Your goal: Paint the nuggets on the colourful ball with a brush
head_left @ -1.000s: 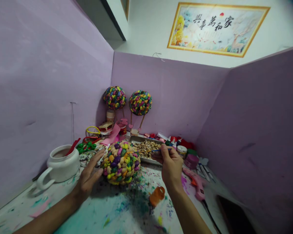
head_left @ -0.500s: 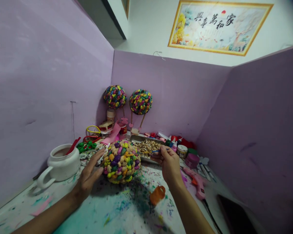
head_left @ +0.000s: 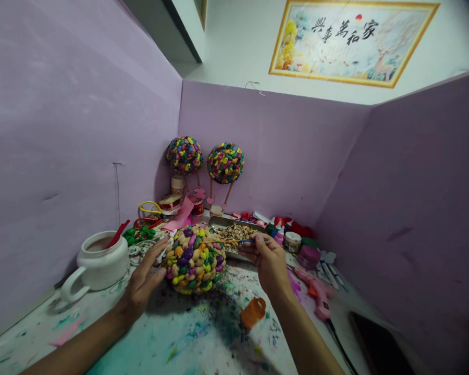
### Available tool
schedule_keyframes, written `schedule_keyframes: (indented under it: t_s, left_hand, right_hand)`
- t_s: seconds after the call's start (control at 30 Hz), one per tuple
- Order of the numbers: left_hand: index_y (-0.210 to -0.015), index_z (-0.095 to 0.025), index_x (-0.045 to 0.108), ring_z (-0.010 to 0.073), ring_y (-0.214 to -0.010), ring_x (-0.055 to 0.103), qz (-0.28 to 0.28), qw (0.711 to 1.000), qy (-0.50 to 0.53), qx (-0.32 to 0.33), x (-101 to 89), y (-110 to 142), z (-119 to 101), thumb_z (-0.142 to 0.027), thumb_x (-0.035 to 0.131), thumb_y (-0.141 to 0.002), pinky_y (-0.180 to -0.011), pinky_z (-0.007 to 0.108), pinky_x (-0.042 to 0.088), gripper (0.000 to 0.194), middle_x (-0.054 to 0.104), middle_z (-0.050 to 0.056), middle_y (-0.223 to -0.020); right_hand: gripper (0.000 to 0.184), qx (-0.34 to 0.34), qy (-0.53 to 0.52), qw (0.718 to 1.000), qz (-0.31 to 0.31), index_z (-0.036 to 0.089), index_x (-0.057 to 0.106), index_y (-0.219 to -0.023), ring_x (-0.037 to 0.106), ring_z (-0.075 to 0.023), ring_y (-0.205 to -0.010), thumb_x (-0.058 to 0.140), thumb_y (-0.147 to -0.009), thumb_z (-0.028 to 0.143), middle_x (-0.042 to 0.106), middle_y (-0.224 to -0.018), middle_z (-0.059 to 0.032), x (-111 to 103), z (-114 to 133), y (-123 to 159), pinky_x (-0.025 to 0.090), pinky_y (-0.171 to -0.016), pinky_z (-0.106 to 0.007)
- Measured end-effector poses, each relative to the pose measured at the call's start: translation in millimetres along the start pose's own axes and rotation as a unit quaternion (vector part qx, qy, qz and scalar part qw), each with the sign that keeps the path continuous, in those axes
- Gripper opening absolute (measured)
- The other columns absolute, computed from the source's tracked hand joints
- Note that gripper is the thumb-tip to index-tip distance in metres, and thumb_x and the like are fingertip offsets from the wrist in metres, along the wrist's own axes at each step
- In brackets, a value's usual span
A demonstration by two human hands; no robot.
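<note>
A ball covered in peanut shells (head_left: pixel 195 260), partly painted yellow, purple, pink, green and orange and partly bare tan, rests on the paint-stained table. My left hand (head_left: pixel 143 281) steadies it from the left, fingers fairly straight along its side, with something white and crumpled, perhaps tissue, by the fingertips. Pinched in my right hand (head_left: pixel 271 260) is a thin paintbrush (head_left: pixel 236 241) with a blue handle end. Its tip reaches the ball's upper face, near a green shell. An open orange paint pot (head_left: pixel 253 312) stands in front of my right wrist.
A white mug (head_left: pixel 103 263) with a red-handled tool stands left. Behind the ball lies a metal tray (head_left: pixel 219 221) of shell pieces. Two finished-looking colourful balls (head_left: pixel 225 163) on sticks stand at the back. A pink glue gun (head_left: pixel 318 297), paint jars (head_left: pixel 308 257) and a dark phone-like slab (head_left: pixel 379 341) are right.
The brush tip has shifted slightly across the ball's upper face, and my right hand has edged left. My left hand and the ball have barely moved.
</note>
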State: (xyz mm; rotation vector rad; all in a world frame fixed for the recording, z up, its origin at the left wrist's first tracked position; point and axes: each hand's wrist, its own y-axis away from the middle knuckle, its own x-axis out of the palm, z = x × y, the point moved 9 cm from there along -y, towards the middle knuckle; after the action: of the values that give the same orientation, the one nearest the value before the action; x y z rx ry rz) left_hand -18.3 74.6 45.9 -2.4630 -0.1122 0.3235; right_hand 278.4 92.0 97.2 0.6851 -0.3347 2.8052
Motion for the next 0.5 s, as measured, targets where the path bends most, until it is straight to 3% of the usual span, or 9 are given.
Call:
schedule_keyframes:
  t_s: [0.27, 0.5]
  left_hand:
    - [-0.134, -0.026, 0.055, 0.029, -0.146, 0.03, 0.005, 1.0, 0.001, -0.001, 0.1, -0.6, -0.5, -0.044, 0.054, -0.089, -0.122, 0.047, 0.018, 0.049, 0.045, 0.005, -0.152]
    - [-0.135, -0.024, 0.054, 0.0281, -0.145, 0.032, -0.008, 0.999, 0.018, -0.025, -1.1, -2.0, 2.4, -0.046, 0.054, -0.089, -0.121, 0.044, 0.02, 0.051, 0.045, 0.006, -0.152]
  right_hand:
    - [0.045, 0.047, -0.002, 0.997, 0.057, 0.018, 0.062, -0.07, 0.068, -0.0204, -0.049, 0.089, -0.048, 0.047, 0.066, -0.051, 0.0011, 1.6, -11.6, -6.3, 0.061, -0.055, -0.037]
    - [0.044, 0.013, -0.017, 0.999, 0.033, 0.019, 0.063, -0.072, 0.065, -0.0163, -0.046, 0.089, -0.049, 0.046, 0.066, -0.053, 0.003, -12.4, 4.0, -13.5, 0.061, -0.057, -0.034]
